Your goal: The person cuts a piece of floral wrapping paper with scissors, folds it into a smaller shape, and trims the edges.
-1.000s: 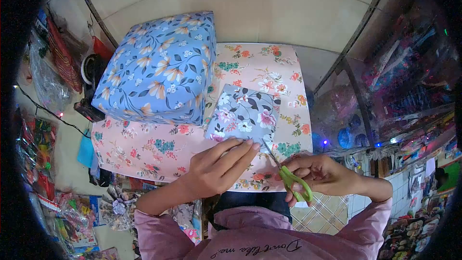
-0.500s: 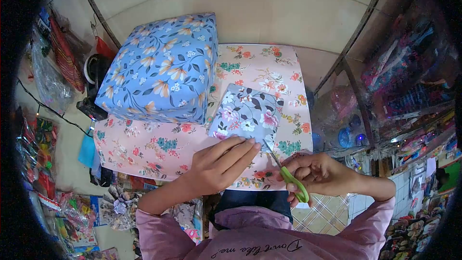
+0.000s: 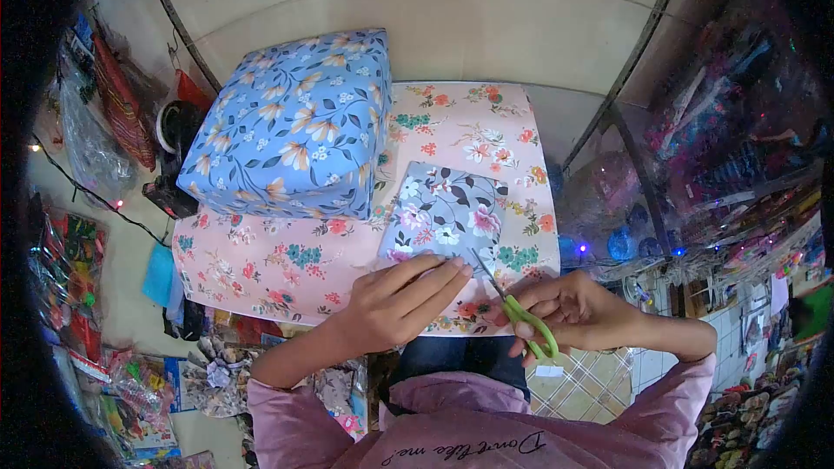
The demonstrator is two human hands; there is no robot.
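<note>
My right hand [image 3: 578,313] grips green-handled scissors [image 3: 532,327], their metal blades pointing up and left over the lower right corner of a grey floral paper piece [image 3: 446,213]. The blades look slightly apart. Fingers together, my left hand [image 3: 404,300] presses on the lower edge of that paper; whether it pinches anything is hidden. Beneath lies a pink floral sheet [image 3: 295,256] covering the table. A large box wrapped in blue floral paper [image 3: 291,126] sits at the upper left, beside the grey piece.
Black tape-like rolls [image 3: 176,126] and a light-blue item [image 3: 159,274] are at the table's left edge. Packaged goods [image 3: 69,282] hang further left. Plastic-wrapped items [image 3: 730,148] stand at the right. A tiled wall [image 3: 417,26] rises behind the table.
The scissors' handles have spread apart a little, and the blades have shifted slightly to the left. My left hand stays at the paper's lower edge. The view has moved slightly.
</note>
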